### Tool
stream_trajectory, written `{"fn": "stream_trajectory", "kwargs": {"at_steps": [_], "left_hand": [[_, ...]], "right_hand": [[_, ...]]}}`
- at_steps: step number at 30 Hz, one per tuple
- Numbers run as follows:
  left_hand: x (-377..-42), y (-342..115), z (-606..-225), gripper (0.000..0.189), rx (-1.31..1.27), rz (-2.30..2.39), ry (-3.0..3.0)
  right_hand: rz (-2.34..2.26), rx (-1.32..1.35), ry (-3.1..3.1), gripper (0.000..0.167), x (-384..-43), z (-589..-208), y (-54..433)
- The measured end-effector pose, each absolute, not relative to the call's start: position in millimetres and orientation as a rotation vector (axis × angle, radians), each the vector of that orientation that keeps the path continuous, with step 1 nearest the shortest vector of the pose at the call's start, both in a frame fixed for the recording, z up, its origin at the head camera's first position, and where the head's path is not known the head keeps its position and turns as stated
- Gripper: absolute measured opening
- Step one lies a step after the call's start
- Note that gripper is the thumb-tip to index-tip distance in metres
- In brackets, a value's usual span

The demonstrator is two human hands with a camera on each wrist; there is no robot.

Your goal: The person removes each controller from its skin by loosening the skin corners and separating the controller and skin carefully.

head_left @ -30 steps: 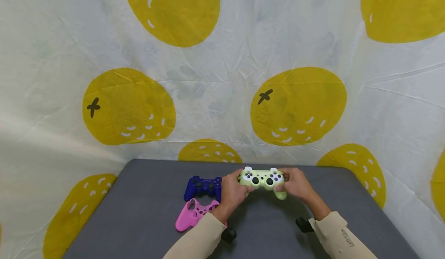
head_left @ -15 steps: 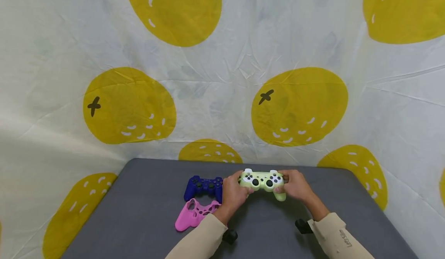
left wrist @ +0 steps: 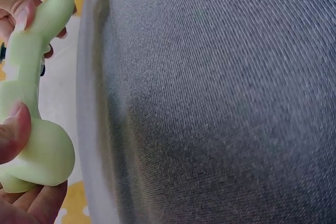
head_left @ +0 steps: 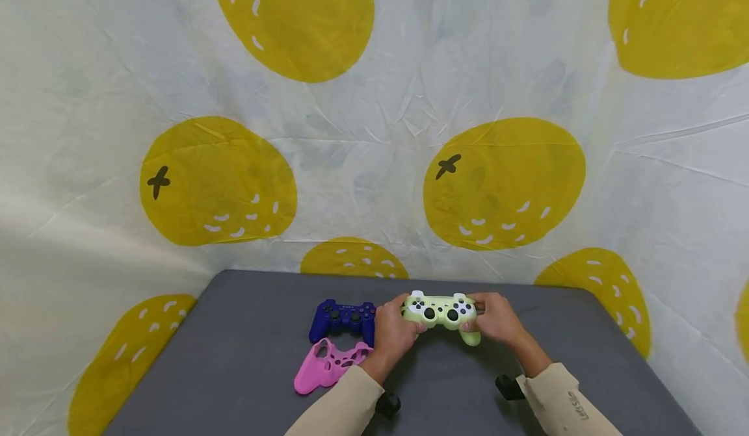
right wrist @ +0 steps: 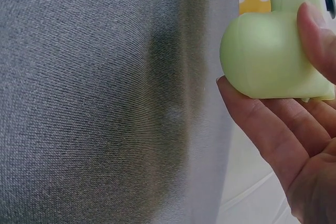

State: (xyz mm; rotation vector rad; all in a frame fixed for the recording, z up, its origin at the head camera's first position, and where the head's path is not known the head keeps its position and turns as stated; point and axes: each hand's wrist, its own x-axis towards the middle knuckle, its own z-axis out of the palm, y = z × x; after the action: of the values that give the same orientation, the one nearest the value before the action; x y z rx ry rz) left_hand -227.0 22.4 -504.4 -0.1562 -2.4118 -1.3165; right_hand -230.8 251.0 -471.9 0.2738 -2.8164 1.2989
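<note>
A white game controller (head_left: 441, 302) in a pale green silicone cover is held above the table, its buttons and black thumbsticks facing up. My left hand (head_left: 394, 332) grips its left side, and my right hand (head_left: 497, 319) grips the right. In the left wrist view, my left thumb presses on the green cover (left wrist: 50, 148) with fingers underneath. From the right wrist, the right thumb lies over the cover (right wrist: 262, 51) and the fingers support it from below. Left of my left hand lies a dark blue controller (head_left: 318, 322), partly hidden by that hand.
A pink silicone controller cover (head_left: 316, 371) lies in front of the blue controller, its right end behind my left wrist. The grey cloth-covered table (head_left: 234, 358) meets a white curtain (head_left: 363, 182) with yellow fruit prints. Black camera mounts (head_left: 509, 387) hang at both wrists.
Both hands and the green-covered controller sit slightly lower in the head view, which has itself shifted a little. The grip looks the same, and the blue controller and pink cover stay in place.
</note>
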Motion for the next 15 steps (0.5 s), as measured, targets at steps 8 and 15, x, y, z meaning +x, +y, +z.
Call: {"fn": "stream_trajectory", "kwargs": {"at_steps": [8, 15], "left_hand": [[-226.2, 21.0, -509.6, 0.059, -0.126, -1.338, -2.412], [-228.9, 24.4, -511.2, 0.060, -0.128, -1.303, -2.423]], "right_hand": [[1.305, 0.258, -2.828, 0.062, -234.2, -481.5, 248.0], [1.250, 0.228, -2.859, 0.063, -237.2, -482.3, 250.1]]}}
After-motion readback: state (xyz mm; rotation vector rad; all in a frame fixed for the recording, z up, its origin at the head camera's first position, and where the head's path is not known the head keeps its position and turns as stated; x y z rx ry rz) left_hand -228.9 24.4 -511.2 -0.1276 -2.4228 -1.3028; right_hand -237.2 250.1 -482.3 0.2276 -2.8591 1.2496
